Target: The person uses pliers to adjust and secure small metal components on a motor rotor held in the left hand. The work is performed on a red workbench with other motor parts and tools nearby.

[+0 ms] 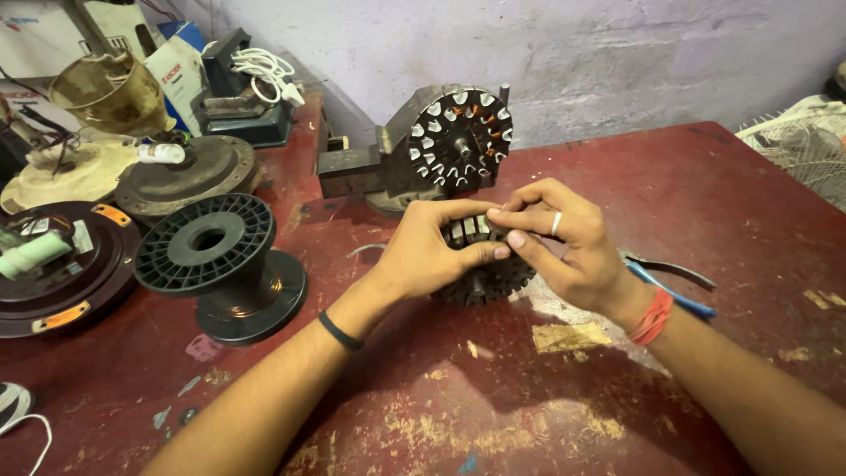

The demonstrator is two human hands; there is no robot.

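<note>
**Both hands closed on a slotted stator core**

Left hand (427, 251) wrapped over the dark round stator core (493, 278), grip clamped on its upper left side, thumb pressed along the top edge. Right hand (564, 242) pinching at the core's top slots, grip closed there with fingertips meeting the left thumb; ring on one finger, orange thread band at the wrist, black band on the left wrist. Core resting on the worn red surface (670, 194), near its middle, partly hidden under both hands.

Just right of the right wrist, blue-handled pliers (679, 286) lying flat. Directly behind the hands, a second stator (463, 137) with copper windings and pale slot liners, standing upright, held in a grey bench vise (357, 167). To the left, an empty black plastic spool (220, 260), tilted. Beyond it, brown round fan motor housings (185, 172) at the left edge.
</note>
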